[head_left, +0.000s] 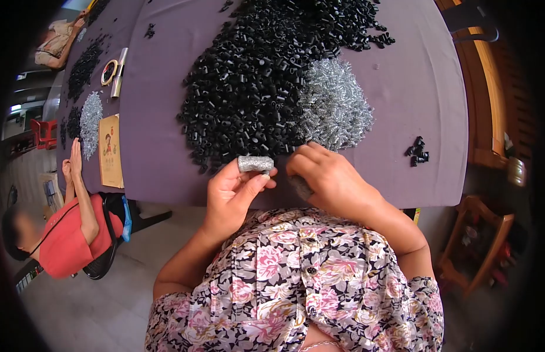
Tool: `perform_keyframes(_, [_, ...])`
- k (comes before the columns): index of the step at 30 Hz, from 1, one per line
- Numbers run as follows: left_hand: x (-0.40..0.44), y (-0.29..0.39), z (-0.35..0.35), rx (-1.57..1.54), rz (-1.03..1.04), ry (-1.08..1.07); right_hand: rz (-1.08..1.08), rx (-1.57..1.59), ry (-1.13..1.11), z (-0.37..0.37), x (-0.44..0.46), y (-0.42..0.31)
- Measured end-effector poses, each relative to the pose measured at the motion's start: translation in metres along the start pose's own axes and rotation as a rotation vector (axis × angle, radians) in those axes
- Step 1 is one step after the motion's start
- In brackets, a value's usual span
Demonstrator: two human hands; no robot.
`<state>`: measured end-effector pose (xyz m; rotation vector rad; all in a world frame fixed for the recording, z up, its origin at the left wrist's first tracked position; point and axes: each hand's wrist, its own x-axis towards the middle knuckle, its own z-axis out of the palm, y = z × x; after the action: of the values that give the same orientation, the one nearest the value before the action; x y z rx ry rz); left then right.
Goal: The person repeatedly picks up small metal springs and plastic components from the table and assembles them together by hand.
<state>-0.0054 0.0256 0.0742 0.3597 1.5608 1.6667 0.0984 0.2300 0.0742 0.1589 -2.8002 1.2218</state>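
My left hand (234,190) is closed in a pinch near the table's front edge. A silvery, glittery sleeve-like band (255,163) lies along its index finger and looks wrapped round it. Under the band, a dark small piece shows partly at the thumb tip. My right hand (328,173) has its fingers curled down at the front edge of the heaps, and their tips are hidden. A dark grey covering (300,187) shows at its thumb side. Ahead are a large heap of short black plastic tube pieces (243,88) and a heap of small silvery coiled parts (337,102).
A purple-grey cloth (419,94) covers the table. Several loose black pieces (418,154) lie at the right. To the left are a tape roll (110,72), a brown booklet (111,151) and a smaller silvery heap (91,123). A person in red (73,240) sits there.
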Motion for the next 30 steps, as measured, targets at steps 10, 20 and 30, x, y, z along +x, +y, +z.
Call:
perform_keyframes(10, [0.017, -0.01, 0.019, -0.065, 0.02, -0.124, 0.417, 0.967, 0.178, 0.008, -0.027, 0.003])
perform_keyframes(20, [0.017, -0.02, 0.026, -0.039, -0.022, -0.123, 0.457, 0.898, 0.211, 0.006, -0.026, -0.004])
perform_keyframes(30, [0.008, -0.022, 0.02, 0.037, -0.215, -0.237, 0.409, 0.586, 0.047, -0.009, -0.026, -0.009])
